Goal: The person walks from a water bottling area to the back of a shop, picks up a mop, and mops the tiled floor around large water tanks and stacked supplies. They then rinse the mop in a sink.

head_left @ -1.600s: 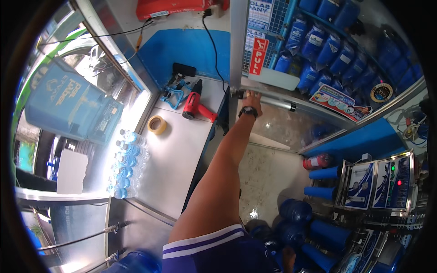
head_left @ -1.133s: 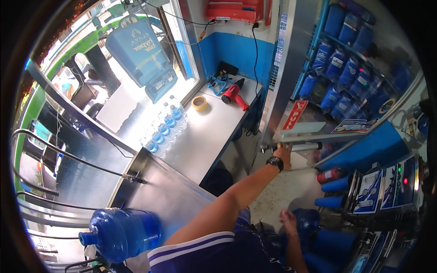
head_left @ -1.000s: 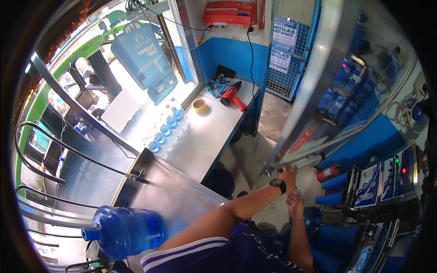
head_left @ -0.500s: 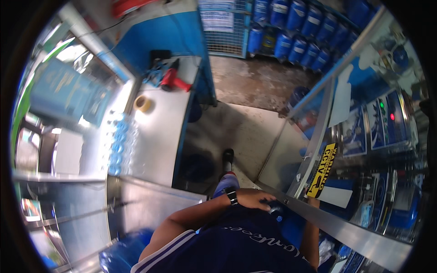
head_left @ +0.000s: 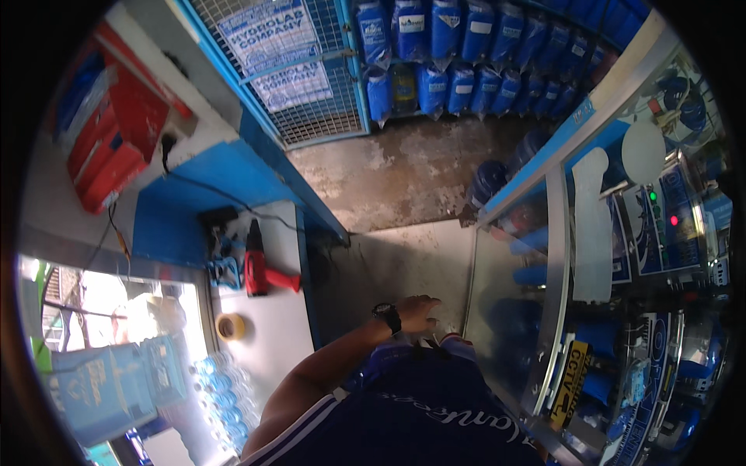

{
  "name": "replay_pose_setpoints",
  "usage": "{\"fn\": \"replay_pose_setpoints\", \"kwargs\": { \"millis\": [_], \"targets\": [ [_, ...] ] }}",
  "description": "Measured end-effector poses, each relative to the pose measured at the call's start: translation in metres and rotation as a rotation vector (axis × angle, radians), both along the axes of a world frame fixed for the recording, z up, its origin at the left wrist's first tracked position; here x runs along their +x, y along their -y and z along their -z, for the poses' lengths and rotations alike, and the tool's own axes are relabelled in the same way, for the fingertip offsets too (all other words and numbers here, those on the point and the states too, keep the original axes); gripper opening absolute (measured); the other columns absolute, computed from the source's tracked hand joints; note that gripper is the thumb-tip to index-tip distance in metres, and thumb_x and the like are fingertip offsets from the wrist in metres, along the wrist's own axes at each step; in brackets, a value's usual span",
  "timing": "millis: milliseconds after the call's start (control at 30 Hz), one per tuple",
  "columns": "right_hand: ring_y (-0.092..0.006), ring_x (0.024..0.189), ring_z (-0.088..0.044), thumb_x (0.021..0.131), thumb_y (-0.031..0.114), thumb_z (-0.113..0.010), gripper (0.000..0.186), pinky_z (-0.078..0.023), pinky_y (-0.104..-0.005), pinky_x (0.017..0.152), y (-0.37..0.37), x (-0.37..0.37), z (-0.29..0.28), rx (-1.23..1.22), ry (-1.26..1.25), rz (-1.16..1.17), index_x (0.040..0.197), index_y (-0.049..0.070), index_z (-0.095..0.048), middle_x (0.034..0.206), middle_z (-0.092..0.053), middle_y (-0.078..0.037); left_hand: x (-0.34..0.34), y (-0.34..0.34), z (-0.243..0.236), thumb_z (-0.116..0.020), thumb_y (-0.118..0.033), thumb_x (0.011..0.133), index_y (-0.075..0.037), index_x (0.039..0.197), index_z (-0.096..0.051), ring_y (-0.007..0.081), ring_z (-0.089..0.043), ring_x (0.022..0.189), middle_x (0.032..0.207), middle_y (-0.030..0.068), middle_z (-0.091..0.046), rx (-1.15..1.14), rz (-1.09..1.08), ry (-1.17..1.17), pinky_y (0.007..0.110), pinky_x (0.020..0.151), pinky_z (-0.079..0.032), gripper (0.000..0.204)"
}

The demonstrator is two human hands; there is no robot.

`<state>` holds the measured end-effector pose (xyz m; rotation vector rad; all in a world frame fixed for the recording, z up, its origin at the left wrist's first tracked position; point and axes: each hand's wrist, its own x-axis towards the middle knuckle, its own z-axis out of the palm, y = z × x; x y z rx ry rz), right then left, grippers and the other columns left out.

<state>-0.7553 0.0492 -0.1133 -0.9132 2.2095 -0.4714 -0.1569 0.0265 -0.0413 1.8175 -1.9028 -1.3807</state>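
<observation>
My left hand (head_left: 420, 314), with a black watch (head_left: 386, 317) on the wrist, reaches in front of my body above the floor. It holds nothing, and its fingers are stretched out to the right and slightly bent. My right hand is out of the picture, and the dark blue shirt (head_left: 404, 427) fills the lower middle. To the left of my hand, on a white counter (head_left: 276, 342), lie a red pistol-shaped tool (head_left: 256, 272) like a heat gun and a yellow roll of tape (head_left: 238, 328). Clear plastic bottles (head_left: 225, 396) stand in rows along that counter.
A framed glass partition (head_left: 556, 233) runs along my right, with a control panel (head_left: 660, 225) with lights behind it. Ahead, blue containers (head_left: 447, 31) fill a rack beside a blue mesh door (head_left: 311, 101). A red box (head_left: 120, 140) is mounted upper left.
My view has swung so the counter, rack and mesh door show lower and closer. My left hand has moved from the partition's edge toward the middle; my right arm has left the view.
</observation>
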Motion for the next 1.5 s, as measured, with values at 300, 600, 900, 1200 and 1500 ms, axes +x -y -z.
{"fn": "replay_pose_setpoints", "kwargs": {
  "millis": [300, 600, 900, 1200, 1500],
  "targets": [
    [-0.0225, 0.085, -0.065, 0.092, 0.026, -0.067, 0.038, -0.054, -0.0379, 0.074, 0.08, 0.14, 0.07, 0.187, -0.05, -0.179, 0.121, 0.0, -0.064, 0.093, -0.067, -0.008, 0.226, 0.114, 0.014, -0.061, -0.048, 0.096, -0.007, 0.147, -0.047, 0.0374, -0.051, 0.135, 0.143, 0.0236, -0.055, 0.016, -0.071, 0.094, 0.045, 0.114, -0.039, 0.067],
    [-0.0219, 0.083, -0.065, 0.092, 0.028, -0.067, 0.041, -0.054, -0.0378, 0.072, 0.242, 0.302, 0.224, 0.142, -0.091, -1.045, 0.121, -0.001, -0.063, 0.091, -0.067, -0.008, 0.477, 0.176, 0.065, -0.058, -0.042, 0.096, -0.014, 0.148, -0.047, 0.0371, -0.054, 0.132, 0.143, 0.0171, -0.055, 0.399, -0.454, 0.704, 0.052, 0.108, -0.045, 0.06],
    [-0.0238, 0.09, -0.072, 0.085, 0.013, -0.073, 0.035, -0.057, -0.0345, 0.083, 0.616, 0.598, 0.127, 0.239, 0.014, -1.015, 0.117, 0.001, -0.068, 0.101, -0.074, -0.014, 0.463, 0.17, 0.126, -0.058, -0.03, 0.09, -0.015, 0.139, -0.061, 0.0357, -0.052, 0.137, 0.144, 0.0078, -0.06, 0.62, -0.442, 0.502, 0.086, 0.102, -0.021, 0.051],
    [-0.0177, 0.093, -0.067, 0.095, 0.018, -0.066, 0.033, -0.054, -0.0316, 0.085, 0.622, 1.042, 0.024, -0.137, 0.403, -1.65, 0.124, 0.001, -0.065, 0.105, -0.071, -0.01, 0.569, 0.25, 0.236, -0.059, -0.04, 0.091, -0.011, 0.13, -0.068, 0.0344, -0.058, 0.13, 0.14, 0.015, -0.062, 0.721, -0.832, 0.017, 0.051, 0.109, -0.045, 0.05],
    [-0.0272, 0.103, -0.072, 0.085, 0.018, -0.074, 0.041, -0.056, -0.0363, 0.089, 0.675, 1.163, 0.08, 0.156, -0.026, -2.133, 0.122, 0.001, -0.068, 0.11, -0.074, -0.016, 0.751, 0.295, 0.202, -0.063, -0.05, 0.092, -0.013, 0.141, -0.057, 0.0358, -0.062, 0.123, 0.132, 0.0186, -0.065, 0.107, -1.377, -0.101, 0.044, 0.106, -0.048, 0.061]
  ]
}}
